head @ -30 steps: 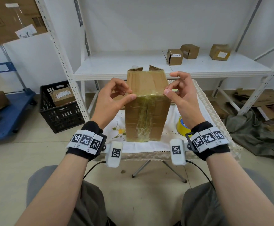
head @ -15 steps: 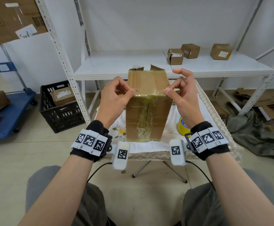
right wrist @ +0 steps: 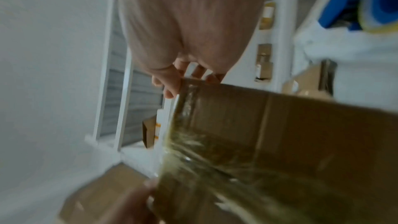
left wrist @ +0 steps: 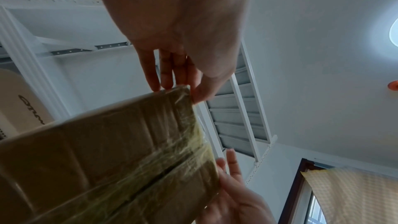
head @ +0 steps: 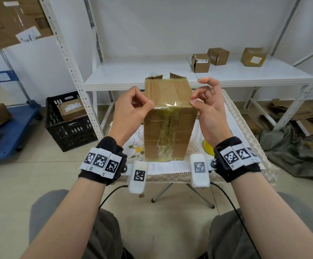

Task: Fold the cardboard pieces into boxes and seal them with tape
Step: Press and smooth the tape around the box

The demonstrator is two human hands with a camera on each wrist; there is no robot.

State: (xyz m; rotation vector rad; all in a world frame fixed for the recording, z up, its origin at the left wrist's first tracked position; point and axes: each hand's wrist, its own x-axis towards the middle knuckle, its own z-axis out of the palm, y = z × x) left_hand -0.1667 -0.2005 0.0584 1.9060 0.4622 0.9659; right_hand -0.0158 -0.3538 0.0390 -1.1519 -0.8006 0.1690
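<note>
Sealing step under way. Box (head: 168,120) is standing upright on the surface (head: 234,116). Left hand (head: 131,111) and right hand (head: 206,109) are each pinching an end of a clear tape strip (head: 171,105) stretched across its top front edge. Next move, likely: pressing the ends down the sides, smoothing flat.

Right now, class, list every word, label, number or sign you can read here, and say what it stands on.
Nothing reads clearly.
White labels on the small brown cardboard boxes: too small.
Label on the brown box in the black plastic crate: too small.
Square black-and-white code markers on the black wristbands: patterns, no words.
Dark lettering on the cream panel: blurred, cut off.
Tall brown taped cardboard box: no print visible.
</note>
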